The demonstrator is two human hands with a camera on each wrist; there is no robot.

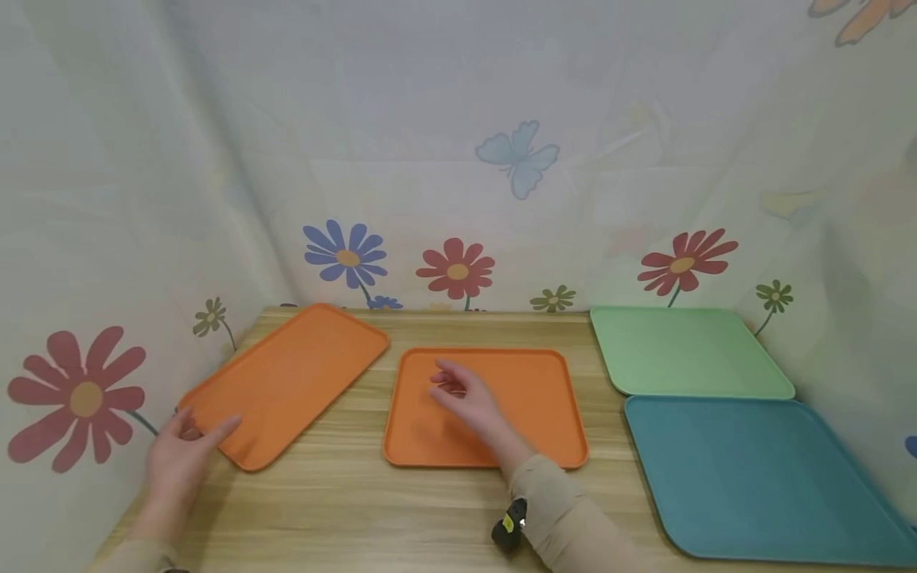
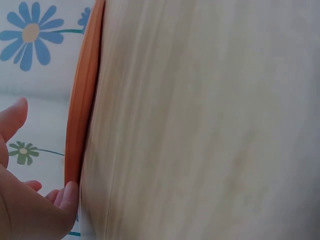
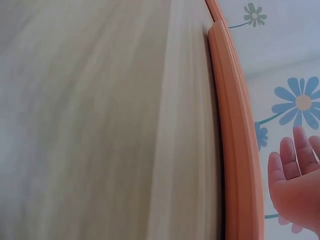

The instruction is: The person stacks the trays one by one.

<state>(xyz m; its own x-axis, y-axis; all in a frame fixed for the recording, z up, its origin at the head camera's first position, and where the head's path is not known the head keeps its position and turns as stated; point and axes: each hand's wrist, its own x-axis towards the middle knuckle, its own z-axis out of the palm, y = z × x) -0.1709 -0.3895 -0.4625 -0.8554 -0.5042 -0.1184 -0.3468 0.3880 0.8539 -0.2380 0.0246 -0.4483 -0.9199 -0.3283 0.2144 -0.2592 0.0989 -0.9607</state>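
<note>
A tilted orange tray [image 1: 286, 382] lies at the left of the table. At its near left corner is my left hand [image 1: 177, 458], fingertips right at the rim and thumb spread apart over the tray. In the left wrist view, the fingers [image 2: 71, 195] meet the lower end of the tray's orange side [image 2: 82, 100], with the thumb raised away from it. A second orange tray [image 1: 516, 398] lies flat in the middle. Above it hovers my right hand [image 1: 466, 398], loosely bent and holding nothing. The right wrist view shows its fingers [image 3: 302, 152] extended beyond the orange rim [image 3: 235, 125].
On the right, a light green tray [image 1: 688, 350] lies behind a teal tray [image 1: 759, 477], their edges meeting. Bare wooden table [image 1: 344, 509] runs along the front. A flower-printed curtain [image 1: 430, 175] encloses the back and both sides.
</note>
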